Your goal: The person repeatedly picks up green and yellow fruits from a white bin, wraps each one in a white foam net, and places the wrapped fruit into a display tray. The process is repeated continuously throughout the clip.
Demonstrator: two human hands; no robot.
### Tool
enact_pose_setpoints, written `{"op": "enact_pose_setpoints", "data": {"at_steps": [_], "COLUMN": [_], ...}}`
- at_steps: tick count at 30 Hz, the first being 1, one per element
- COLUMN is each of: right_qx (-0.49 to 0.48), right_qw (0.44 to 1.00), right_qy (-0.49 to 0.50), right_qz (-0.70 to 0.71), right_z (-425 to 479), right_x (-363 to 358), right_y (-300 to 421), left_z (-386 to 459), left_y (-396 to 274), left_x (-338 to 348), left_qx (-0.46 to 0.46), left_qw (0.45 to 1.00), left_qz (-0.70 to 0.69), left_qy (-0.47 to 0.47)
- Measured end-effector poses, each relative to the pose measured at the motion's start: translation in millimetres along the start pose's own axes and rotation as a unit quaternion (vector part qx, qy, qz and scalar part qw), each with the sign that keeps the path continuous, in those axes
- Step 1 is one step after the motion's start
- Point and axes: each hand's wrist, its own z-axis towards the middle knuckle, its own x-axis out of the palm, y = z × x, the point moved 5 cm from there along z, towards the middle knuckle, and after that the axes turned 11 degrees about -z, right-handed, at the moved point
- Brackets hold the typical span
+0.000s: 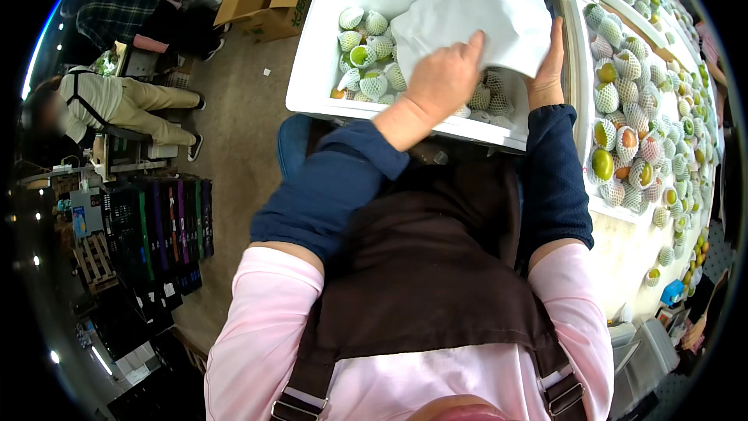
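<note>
A white sheet [467, 17], crumpled and lightly stained, is spread over the right part of a white foam box [312, 70] before me. My left hand [441, 85] is over the sheet's near edge, index finger extended against it; motion blur hides whether it grips. At the sheet's right edge, my right hand [543, 73] holds it, some fingers hidden behind. Green and orange fruits in white foam nets [368, 55] fill the uncovered left side of the box. More netted fruits [497, 99] show beneath the sheet's near edge.
On my right, a table [619, 263] bears a foam tray [625, 213] and many loose netted fruits [678, 146]. An open cardboard box [266, 0] stands on the floor [234, 105] beyond. Two people [125, 9] [111, 93] bend over at left, near stacked crates [163, 222].
</note>
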Motion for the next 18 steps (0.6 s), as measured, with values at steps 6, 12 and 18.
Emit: {"op": "enact_pose_setpoints", "data": {"at_steps": [6, 12, 18], "right_qx": [0.013, 0.050, 0.110], "right_qw": [0.954, 0.951, 0.942], "right_qy": [0.296, 0.301, 0.314], "right_qz": [0.048, 0.044, 0.048], "right_z": [9, 16, 27], "right_x": [8, -2, -13], "right_y": [-11, -21, -32], "left_z": [-2, -56, -212], "left_y": [69, 126, 142], "left_x": [-128, -287, -410], "left_qx": [-0.017, -0.032, -0.131], "left_qw": [0.987, 0.933, 0.822], "left_qz": [0.049, 0.085, 0.370], "left_qy": [-0.150, -0.349, -0.413]}}
